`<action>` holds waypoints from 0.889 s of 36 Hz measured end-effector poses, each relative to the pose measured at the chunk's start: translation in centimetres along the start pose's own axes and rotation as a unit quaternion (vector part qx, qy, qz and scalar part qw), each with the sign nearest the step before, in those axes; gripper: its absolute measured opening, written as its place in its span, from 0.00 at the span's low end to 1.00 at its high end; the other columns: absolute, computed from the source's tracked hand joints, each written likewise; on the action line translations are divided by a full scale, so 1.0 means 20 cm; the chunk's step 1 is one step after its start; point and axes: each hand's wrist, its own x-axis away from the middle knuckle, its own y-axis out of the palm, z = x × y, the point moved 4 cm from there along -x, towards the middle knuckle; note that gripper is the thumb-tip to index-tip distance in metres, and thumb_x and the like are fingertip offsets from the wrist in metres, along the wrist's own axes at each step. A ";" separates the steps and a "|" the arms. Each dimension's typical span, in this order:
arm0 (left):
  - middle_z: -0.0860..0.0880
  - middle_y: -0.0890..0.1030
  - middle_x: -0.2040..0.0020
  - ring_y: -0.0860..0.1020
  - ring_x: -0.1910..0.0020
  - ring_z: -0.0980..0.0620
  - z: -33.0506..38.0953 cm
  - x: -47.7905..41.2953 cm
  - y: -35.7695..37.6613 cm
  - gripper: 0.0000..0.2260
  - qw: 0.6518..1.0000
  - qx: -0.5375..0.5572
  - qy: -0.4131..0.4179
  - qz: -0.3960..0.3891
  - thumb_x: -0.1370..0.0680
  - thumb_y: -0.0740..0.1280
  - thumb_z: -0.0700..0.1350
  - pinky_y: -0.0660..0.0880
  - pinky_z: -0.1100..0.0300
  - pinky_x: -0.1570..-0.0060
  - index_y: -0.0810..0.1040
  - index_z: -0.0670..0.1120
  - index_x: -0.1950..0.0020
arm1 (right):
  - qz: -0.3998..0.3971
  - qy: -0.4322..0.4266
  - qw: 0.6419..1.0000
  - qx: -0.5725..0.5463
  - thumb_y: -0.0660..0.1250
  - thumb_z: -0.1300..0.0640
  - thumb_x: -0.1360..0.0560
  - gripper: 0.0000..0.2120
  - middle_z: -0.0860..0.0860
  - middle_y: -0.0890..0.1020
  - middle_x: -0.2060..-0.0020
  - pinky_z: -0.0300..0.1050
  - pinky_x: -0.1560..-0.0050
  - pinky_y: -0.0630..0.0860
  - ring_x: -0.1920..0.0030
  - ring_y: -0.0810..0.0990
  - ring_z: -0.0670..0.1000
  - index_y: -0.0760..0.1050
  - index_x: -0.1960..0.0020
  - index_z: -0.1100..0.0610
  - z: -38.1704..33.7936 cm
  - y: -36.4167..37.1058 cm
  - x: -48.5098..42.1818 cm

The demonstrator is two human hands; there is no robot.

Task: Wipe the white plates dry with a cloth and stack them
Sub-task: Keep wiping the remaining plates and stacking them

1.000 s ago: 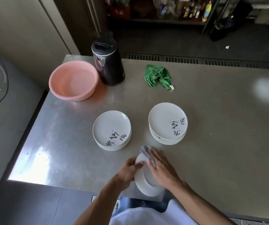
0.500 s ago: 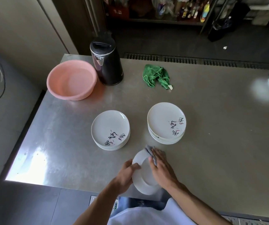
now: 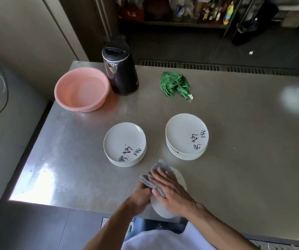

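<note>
White plate (image 3: pixel 180 179), tilted, just nearer than the left plate stack (image 3: pixel 125 145) at the table (image 3: pixel 235 159) edge: left hand (image 3: pixel 141 195) curled round its rim, right hand (image 3: pixel 172 193) flat-fingered, pressing grey cloth (image 3: pixel 151 177) on it; likely risk: wet rim slips, plate drops off.

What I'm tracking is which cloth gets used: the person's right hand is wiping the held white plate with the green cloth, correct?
Not quite. The head view shows the right hand pressing a grey cloth on the white plate, which the left hand holds. The green cloth lies untouched farther back on the table.
</note>
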 end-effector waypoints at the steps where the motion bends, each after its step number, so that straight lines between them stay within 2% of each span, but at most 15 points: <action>1: 0.37 0.84 0.47 0.83 0.51 0.43 0.00 0.00 0.01 0.13 1.000 0.005 -0.001 0.001 0.22 0.70 0.34 0.81 0.52 0.53 0.78 0.34 0.38 | 0.005 0.024 1.000 0.016 0.46 0.40 0.17 0.29 0.43 0.54 0.21 0.43 0.21 0.42 0.20 0.47 0.46 0.58 0.20 0.50 0.02 0.00 -0.01; 3: 0.34 0.83 0.46 0.82 0.50 0.40 0.00 0.00 0.00 0.17 0.999 0.043 -0.008 0.006 0.26 0.72 0.35 0.79 0.48 0.50 0.78 0.34 0.38 | 0.037 0.132 0.990 0.028 0.47 0.42 0.16 0.27 0.44 0.53 0.20 0.44 0.21 0.44 0.20 0.49 0.47 0.53 0.19 0.48 0.11 -0.03 -0.02; 5: 0.33 0.82 0.45 0.80 0.48 0.38 0.00 0.00 -0.02 0.19 0.996 0.091 -0.008 0.019 0.26 0.71 0.32 0.77 0.41 0.45 0.77 0.36 0.36 | 0.042 0.236 0.971 0.001 0.48 0.46 0.15 0.26 0.47 0.53 0.20 0.44 0.21 0.44 0.20 0.50 0.48 0.50 0.18 0.49 0.19 -0.07 -0.02; 7: 0.32 0.81 0.44 0.80 0.47 0.36 0.02 -0.01 -0.05 0.24 0.994 0.103 -0.005 0.023 0.31 0.71 0.34 0.76 0.34 0.42 0.76 0.39 0.35 | 0.039 0.272 0.961 -0.044 0.48 0.47 0.14 0.26 0.50 0.54 0.19 0.43 0.21 0.42 0.20 0.50 0.49 0.50 0.18 0.52 0.21 -0.09 0.00; 9: 0.34 0.82 0.43 0.81 0.48 0.37 0.04 -0.01 -0.06 0.26 0.997 0.073 -0.002 0.022 0.34 0.71 0.38 0.77 0.37 0.43 0.77 0.41 0.35 | 0.052 0.253 0.963 -0.082 0.49 0.47 0.15 0.26 0.48 0.54 0.20 0.37 0.23 0.41 0.20 0.50 0.46 0.51 0.18 0.52 0.19 -0.10 0.01; 11: 0.34 0.83 0.42 0.82 0.48 0.38 0.06 0.00 -0.06 0.24 0.999 0.032 0.002 0.004 0.32 0.73 0.42 0.78 0.39 0.42 0.79 0.42 0.35 | 0.070 0.195 0.972 -0.108 0.52 0.48 0.15 0.26 0.43 0.53 0.21 0.32 0.25 0.41 0.21 0.48 0.41 0.52 0.19 0.50 0.12 -0.11 0.00; 14: 0.38 0.84 0.42 0.84 0.45 0.41 0.06 0.02 -0.05 0.19 0.999 -0.021 0.007 -0.025 0.27 0.73 0.44 0.81 0.41 0.44 0.80 0.43 0.37 | 0.046 0.059 0.993 -0.096 0.54 0.49 0.15 0.24 0.40 0.55 0.23 0.37 0.22 0.45 0.21 0.49 0.42 0.53 0.21 0.46 -0.03 -0.10 -0.02; 16: 0.40 0.85 0.42 0.84 0.44 0.43 0.06 0.03 -0.05 0.18 0.999 -0.035 0.010 -0.032 0.26 0.71 0.41 0.82 0.47 0.49 0.80 0.43 0.36 | 0.015 0.009 0.996 -0.082 0.56 0.48 0.16 0.25 0.43 0.57 0.22 0.40 0.21 0.47 0.21 0.49 0.41 0.57 0.21 0.50 -0.06 -0.07 -0.03; 19: 0.39 0.84 0.42 0.84 0.44 0.42 0.04 0.04 -0.05 0.19 0.999 -0.037 0.000 -0.027 0.28 0.73 0.41 0.82 0.45 0.47 0.80 0.42 0.37 | 0.020 0.033 0.998 -0.039 0.56 0.48 0.16 0.26 0.45 0.55 0.21 0.44 0.21 0.49 0.20 0.47 0.43 0.58 0.20 0.53 -0.01 -0.06 -0.03; 21: 0.38 0.84 0.40 0.83 0.43 0.41 0.03 0.04 -0.05 0.22 0.999 -0.038 -0.014 -0.023 0.29 0.75 0.42 0.80 0.41 0.41 0.80 0.42 0.35 | 0.033 0.109 0.993 -0.018 0.53 0.48 0.15 0.26 0.46 0.54 0.20 0.45 0.21 0.47 0.20 0.47 0.44 0.52 0.19 0.50 0.07 -0.08 -0.03; 23: 0.38 0.83 0.39 0.83 0.42 0.41 0.02 0.03 -0.05 0.24 0.999 -0.044 -0.020 -0.024 0.30 0.75 0.42 0.78 0.40 0.40 0.79 0.43 0.34 | 0.045 0.172 0.983 -0.045 0.52 0.48 0.15 0.26 0.45 0.53 0.20 0.42 0.21 0.45 0.20 0.48 0.44 0.50 0.19 0.50 0.12 -0.09 -0.02; 25: 0.38 0.83 0.40 0.83 0.43 0.41 0.02 0.03 -0.04 0.24 0.998 -0.048 -0.021 -0.025 0.31 0.75 0.42 0.79 0.41 0.41 0.79 0.42 0.35 | 0.043 0.148 0.987 -0.045 0.52 0.47 0.15 0.27 0.43 0.51 0.21 0.41 0.21 0.46 0.20 0.48 0.45 0.52 0.19 0.51 0.11 -0.07 -0.02; 29: 0.39 0.85 0.46 0.84 0.50 0.46 0.02 0.04 -0.03 0.23 0.998 -0.045 -0.016 -0.027 0.33 0.74 0.42 0.81 0.49 0.50 0.80 0.40 0.38 | 0.013 -0.006 1.000 -0.009 0.53 0.45 0.16 0.27 0.45 0.55 0.20 0.44 0.21 0.48 0.20 0.48 0.46 0.58 0.20 0.53 0.01 -0.04 0.02; 30: 0.39 0.85 0.45 0.83 0.49 0.45 0.02 0.04 -0.03 0.22 0.999 -0.042 -0.015 -0.027 0.31 0.74 0.41 0.81 0.49 0.49 0.80 0.39 0.38 | 0.023 -0.001 1.000 0.002 0.53 0.45 0.16 0.26 0.45 0.56 0.21 0.45 0.21 0.49 0.20 0.49 0.47 0.58 0.20 0.52 0.02 -0.05 0.02; 32: 0.36 0.83 0.41 0.83 0.47 0.43 0.00 0.03 -0.04 0.22 1.000 -0.019 -0.014 -0.017 0.29 0.75 0.39 0.80 0.45 0.45 0.79 0.39 0.36 | 0.052 0.089 0.994 0.019 0.52 0.46 0.16 0.26 0.46 0.55 0.20 0.44 0.21 0.48 0.20 0.49 0.46 0.53 0.19 0.49 0.08 -0.07 0.02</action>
